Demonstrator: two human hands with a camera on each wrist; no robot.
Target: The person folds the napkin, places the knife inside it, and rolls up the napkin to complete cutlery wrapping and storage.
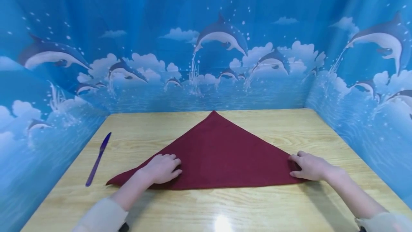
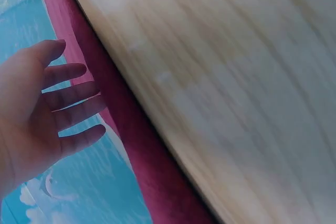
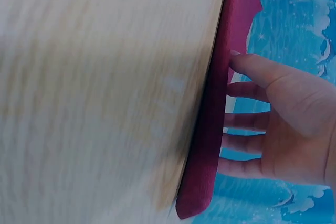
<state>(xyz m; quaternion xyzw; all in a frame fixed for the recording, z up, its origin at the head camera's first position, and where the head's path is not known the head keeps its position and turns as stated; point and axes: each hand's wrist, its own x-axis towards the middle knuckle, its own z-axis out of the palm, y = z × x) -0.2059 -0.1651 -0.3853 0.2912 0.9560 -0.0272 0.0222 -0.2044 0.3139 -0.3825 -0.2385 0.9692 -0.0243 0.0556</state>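
Observation:
A dark red cloth napkin (image 1: 225, 149), folded into a triangle, lies on the table with its point at the far edge and its long fold toward me. Over its left part is my left hand (image 1: 162, 169), fingertips on the cloth. My right hand (image 1: 310, 167) rests at its right corner, thumb and fingers apart on the cloth. In the left wrist view the left fingers (image 2: 73, 95) stretch loosely toward the napkin's folded edge (image 2: 131, 140). The right wrist view shows fairly straight right fingers (image 3: 244, 144) against the napkin (image 3: 205, 161), their tips partly hidden behind it.
A purple knife (image 1: 96, 164) lies at the table's left side, blade pointing away. The wooden table (image 1: 193, 210) meets blue dolphin-printed curtains (image 1: 161, 96) at the back and both sides. The napkin's left corner (image 1: 116, 180) reaches out past my left forearm.

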